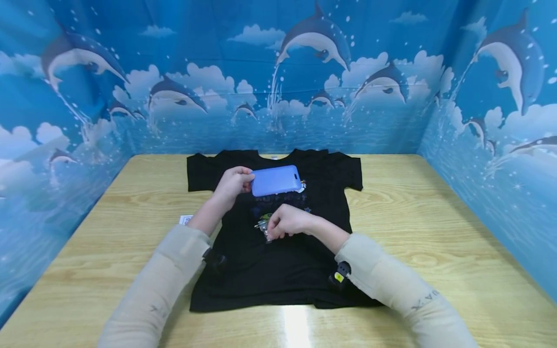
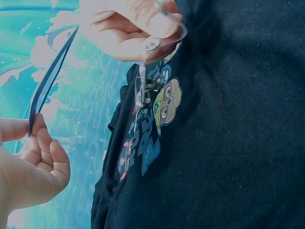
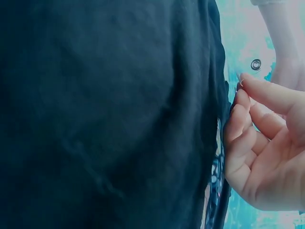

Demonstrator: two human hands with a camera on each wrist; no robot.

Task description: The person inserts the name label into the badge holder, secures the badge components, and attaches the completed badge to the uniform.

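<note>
My left hand pinches a blue phone case by its left end, above the chest of a black T-shirt. In the left wrist view the case appears edge-on and thin. With thumb and fingertips my right hand holds a small shiny metal trinket, which dangles over the shirt's cartoon print. What kind of trinket it is, blur hides. The shirt lies spread flat, neckline away from me. In the right wrist view the fingers hide most of the trinket.
The shirt lies on a wood-grain table. A small white printed card is beside my left forearm, partly covered by it. Blue dolphin-print curtains stand around the table's back and sides.
</note>
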